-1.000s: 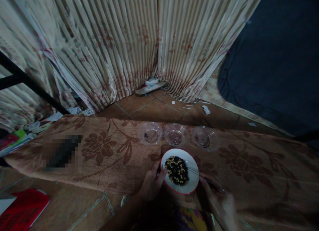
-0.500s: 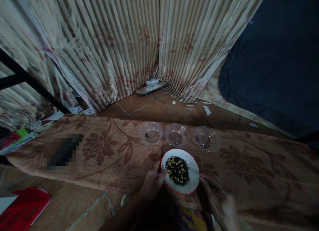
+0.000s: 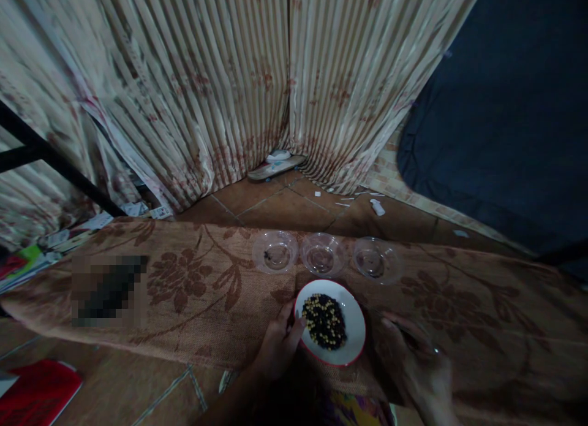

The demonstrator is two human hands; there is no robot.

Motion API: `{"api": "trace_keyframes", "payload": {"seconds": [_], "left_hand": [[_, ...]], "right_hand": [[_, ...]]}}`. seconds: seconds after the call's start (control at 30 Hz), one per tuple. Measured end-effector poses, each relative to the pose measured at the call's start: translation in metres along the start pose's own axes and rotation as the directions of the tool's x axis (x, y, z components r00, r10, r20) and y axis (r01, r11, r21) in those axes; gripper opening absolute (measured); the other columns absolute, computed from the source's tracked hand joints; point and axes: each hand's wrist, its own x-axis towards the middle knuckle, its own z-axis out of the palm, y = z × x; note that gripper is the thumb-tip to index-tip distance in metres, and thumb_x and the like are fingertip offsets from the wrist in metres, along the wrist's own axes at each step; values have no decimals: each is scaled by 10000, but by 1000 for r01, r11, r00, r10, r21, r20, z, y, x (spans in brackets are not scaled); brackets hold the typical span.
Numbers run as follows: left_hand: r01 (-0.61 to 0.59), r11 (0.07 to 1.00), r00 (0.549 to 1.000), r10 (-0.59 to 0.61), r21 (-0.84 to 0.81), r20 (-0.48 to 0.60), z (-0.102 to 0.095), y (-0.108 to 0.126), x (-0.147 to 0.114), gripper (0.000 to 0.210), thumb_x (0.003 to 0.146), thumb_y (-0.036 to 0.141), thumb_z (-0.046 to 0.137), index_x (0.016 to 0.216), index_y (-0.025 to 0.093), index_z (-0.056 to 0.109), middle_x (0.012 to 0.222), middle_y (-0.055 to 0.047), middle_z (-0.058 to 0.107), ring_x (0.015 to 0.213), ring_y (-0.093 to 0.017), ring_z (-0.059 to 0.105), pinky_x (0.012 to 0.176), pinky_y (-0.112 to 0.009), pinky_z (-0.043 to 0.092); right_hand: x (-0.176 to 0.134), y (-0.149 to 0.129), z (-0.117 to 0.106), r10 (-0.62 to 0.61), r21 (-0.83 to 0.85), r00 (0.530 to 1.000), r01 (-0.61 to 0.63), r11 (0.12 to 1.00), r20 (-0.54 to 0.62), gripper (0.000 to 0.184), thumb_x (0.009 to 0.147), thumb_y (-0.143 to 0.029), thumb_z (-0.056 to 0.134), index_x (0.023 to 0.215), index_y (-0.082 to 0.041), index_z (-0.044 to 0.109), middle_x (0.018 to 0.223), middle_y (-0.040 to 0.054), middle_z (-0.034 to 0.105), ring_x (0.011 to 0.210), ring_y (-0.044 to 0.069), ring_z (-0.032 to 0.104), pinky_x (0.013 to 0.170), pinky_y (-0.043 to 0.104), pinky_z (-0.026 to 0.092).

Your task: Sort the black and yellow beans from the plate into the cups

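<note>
A white bowl with a red rim (image 3: 356,328) rests on the cloth and holds a heap of black and yellow beans or seeds (image 3: 324,322). My left hand (image 3: 280,340) grips its left edge, thumb over the rim. To the right of the bowl, apart from it, my right hand (image 3: 416,358) is closed around a dark, thin-handled fork (image 3: 410,339); its tines are hard to make out now. Beyond the bowl stand three clear plastic cups in a row: the left one (image 3: 277,253) with a few dark specks, the middle one (image 3: 321,255), and the right one (image 3: 374,258).
A brown floral cloth (image 3: 202,319) covers the long, low surface. A blurred dark object (image 3: 113,288) lies on its left. Behind are a skateboard (image 3: 275,167), white scraps (image 3: 377,207) and striped curtains (image 3: 229,76). A red item (image 3: 43,389) lies on the floor.
My right hand has drawn the fork out of the bowl and moved to the right. The left hand keeps its hold on the bowl. The view has shifted slightly.
</note>
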Motion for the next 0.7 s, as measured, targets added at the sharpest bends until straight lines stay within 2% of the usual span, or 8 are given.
{"api": "trace_keyframes", "payload": {"seconds": [0.17, 0.37, 0.47, 0.57, 0.7], "left_hand": [[-38, 999, 999, 38, -11, -10, 0, 1, 0, 459, 888, 423, 506, 1278, 182, 533, 1017, -60, 712, 845, -202, 650, 799, -291, 510], [-13, 1000, 998, 13, 2, -57, 3, 3, -3, 471, 906, 426, 479, 1304, 176, 502, 1013, -55, 725, 792, -193, 658, 811, -289, 501], [-28, 1000, 999, 28, 12, -47, 2, 1, -2, 471, 903, 425, 487, 1305, 181, 504, 1058, -61, 718, 826, -198, 662, 825, -284, 498], [-43, 999, 999, 43, 12, -23, 0, 0, -1, 456, 904, 420, 492, 1296, 188, 513, 1098, -66, 707, 876, -202, 659, 845, -283, 495], [-44, 999, 999, 44, 19, -5, -1, 0, 0, 446, 915, 404, 477, 1297, 178, 510, 1111, -74, 698, 943, -209, 645, 874, -290, 485]], "right_hand": [[41, -4, -7, -103, -116, 986, 88, 989, -130, 299, 766, -469, 638, 819, -187, 721, 901, 100, 729, 854, 249, 669, 772, 374, 514], [70, 10, -4, -146, -112, 965, 124, 986, -217, 336, 788, -459, 608, 858, -150, 717, 925, 126, 724, 876, 258, 666, 818, 416, 499], [66, 15, -1, -111, -75, 964, 95, 993, -243, 348, 764, -468, 636, 866, -149, 729, 945, 130, 726, 893, 265, 663, 828, 428, 498], [51, 8, 2, -11, 8, 966, 14, 1000, -256, 358, 731, -477, 669, 864, -151, 734, 937, 123, 730, 879, 267, 668, 812, 421, 511], [23, -11, 2, 128, 97, 973, -111, 989, -192, 324, 699, -452, 707, 846, -165, 737, 901, 104, 743, 858, 258, 685, 782, 371, 537]]}}
